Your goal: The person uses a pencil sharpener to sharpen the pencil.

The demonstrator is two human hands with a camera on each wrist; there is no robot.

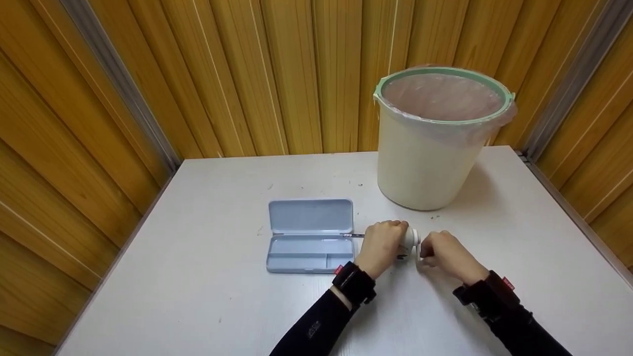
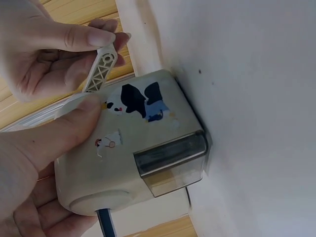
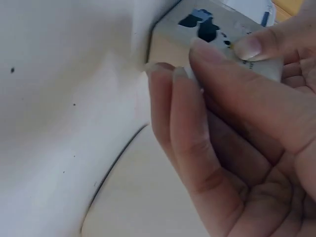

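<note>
My left hand (image 1: 380, 249) grips a white crank pencil sharpener (image 2: 118, 158) with penguin pictures on its side, holding it on the table. In the left wrist view its transparent shavings drawer (image 2: 175, 170) faces the table side. A dark pencil (image 2: 105, 223) sticks out of the end opposite the crank; in the head view it reaches left towards the pencil case. My right hand (image 1: 449, 256) pinches the knob end of the crank handle (image 2: 101, 69) between thumb and fingers. Those fingers hide the knob in the right wrist view, where part of the sharpener (image 3: 173, 49) shows behind.
A light blue pencil case (image 1: 310, 216) lies with its lid folded back, just left of my left hand. Behind the hands stands a tall cream bin (image 1: 420, 163) with a green rim and plastic liner. Yellow wood-look panels (image 1: 292, 74) close off the white table's (image 1: 198, 237) back and sides.
</note>
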